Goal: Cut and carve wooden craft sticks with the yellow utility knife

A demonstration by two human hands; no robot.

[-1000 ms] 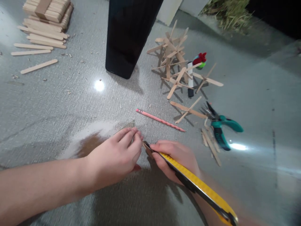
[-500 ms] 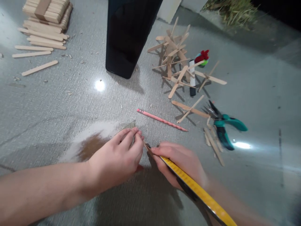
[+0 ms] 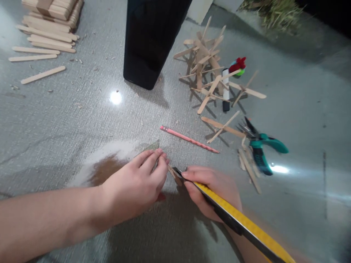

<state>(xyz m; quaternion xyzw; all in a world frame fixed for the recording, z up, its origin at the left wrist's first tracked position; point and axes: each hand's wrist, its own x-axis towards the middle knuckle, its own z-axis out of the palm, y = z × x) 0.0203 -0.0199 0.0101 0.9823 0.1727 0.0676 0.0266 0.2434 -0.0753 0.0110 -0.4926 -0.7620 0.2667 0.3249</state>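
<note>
Grey textured sfc (image 3: 90,120), glossy, w/ 2 bright glare spots; white-and-brown patch (image 3: 109,151) just beyond L forearm; wood shavings scattered, mostly upper L. Rm: pale block (image 3: 199,12) at top, dry grass (image 3: 282,16) top R, dark area beyond. L hand (image 3: 139,179) pinches 1 wooden stick (image 3: 175,178), its end poking out btwn the two hands, low centre. R hand (image 3: 211,190) is wrapped round 1 yellow cutter (image 3: 241,220), blade end at the stick; exact contact can't tell. Counts: 1 pink pencil (image 3: 189,138) just above the hands; 1 pair teal pliers (image 3: 257,138), handles spread, R side; 1 black slab (image 3: 153,44), phone-like; 1 white marker (image 3: 225,94); 1 red fuzzy item (image 3: 238,65) nr it. Crossed sticks: 1 cross (image 3: 221,127) nr pencil, plus a heap (image 3: 205,59) above, no. unclear. Upper L: 3 loose sticks (image 3: 44,75), more overlapping below a paper-banded stack (image 3: 59,9). Few wood pcs (image 3: 250,171) by pliers, no. unclear.
</note>
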